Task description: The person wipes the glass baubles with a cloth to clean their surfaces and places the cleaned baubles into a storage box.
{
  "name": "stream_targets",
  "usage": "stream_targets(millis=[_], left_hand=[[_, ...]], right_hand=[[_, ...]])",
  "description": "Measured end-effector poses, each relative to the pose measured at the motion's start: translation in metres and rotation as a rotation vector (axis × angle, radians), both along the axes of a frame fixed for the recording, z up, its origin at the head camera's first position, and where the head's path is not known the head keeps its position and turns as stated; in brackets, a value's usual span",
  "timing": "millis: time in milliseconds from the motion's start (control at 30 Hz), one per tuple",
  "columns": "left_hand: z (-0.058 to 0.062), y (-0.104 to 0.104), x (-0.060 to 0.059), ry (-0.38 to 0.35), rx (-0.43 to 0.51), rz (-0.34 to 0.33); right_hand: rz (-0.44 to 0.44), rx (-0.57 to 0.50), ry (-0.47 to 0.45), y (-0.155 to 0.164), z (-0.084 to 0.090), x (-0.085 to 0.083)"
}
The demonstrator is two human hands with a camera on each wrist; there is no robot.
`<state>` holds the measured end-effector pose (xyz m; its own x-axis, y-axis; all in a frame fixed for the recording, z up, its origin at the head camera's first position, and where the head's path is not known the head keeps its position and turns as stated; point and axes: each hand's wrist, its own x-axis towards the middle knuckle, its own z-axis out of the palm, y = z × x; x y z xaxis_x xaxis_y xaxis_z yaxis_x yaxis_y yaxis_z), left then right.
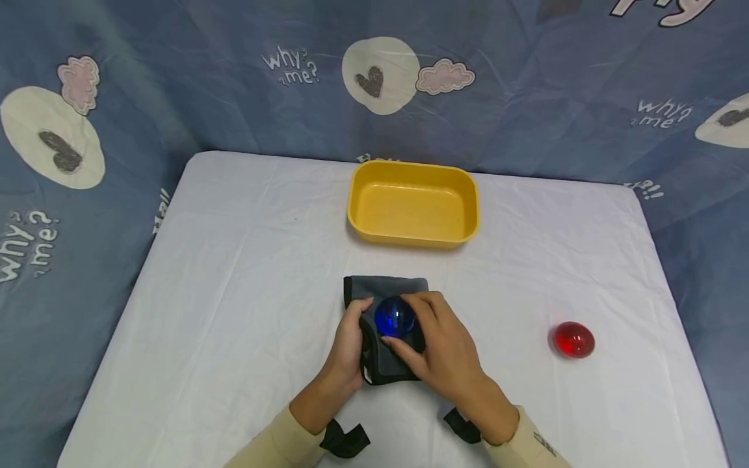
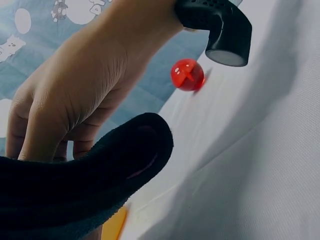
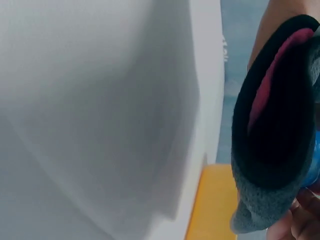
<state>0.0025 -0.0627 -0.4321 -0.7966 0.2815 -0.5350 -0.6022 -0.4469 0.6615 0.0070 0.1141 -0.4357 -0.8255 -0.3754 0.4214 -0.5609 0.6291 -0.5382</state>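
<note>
On the bench (image 1: 234, 292), a blue ball (image 1: 394, 316) is pinched by the right hand (image 1: 447, 354), while the grey pouch (image 1: 386, 289) is gripped by the left hand (image 1: 346, 351).

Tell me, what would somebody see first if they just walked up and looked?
Probably the shiny blue ball in the middle of the white table, held by the right hand at a dark grey pouch that the left hand grips. Next, the bright yellow tub standing empty behind them, and a red ball lying alone on the right.
</note>
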Motion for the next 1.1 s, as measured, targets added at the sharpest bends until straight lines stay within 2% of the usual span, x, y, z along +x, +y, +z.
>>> stream_targets(millis=[467,600,833,1100], left_hand=[[-0.0008,-0.0003,0.0004,-0.028,-0.016,0.003],[-0.0018,-0.0003,-0.0011,-0.008,-0.006,0.001],[-0.0021,-0.0015,-0.0024,-0.021,0.02,0.007],[-0.0016,-0.0016,-0.0025,-0.007,0.029,0.003]], right_hand=[[0.004,-0.102,-0.071,0.0008,-0.0046,-0.0035],[0.023,-0.059,-0.082,0.0038,-0.0053,-0.0037],[0.097,0.022,0.002,0.0056,-0.0053,-0.0038],[0.085,0.05,0.007,0.0077,-0.0033,-0.0062]])
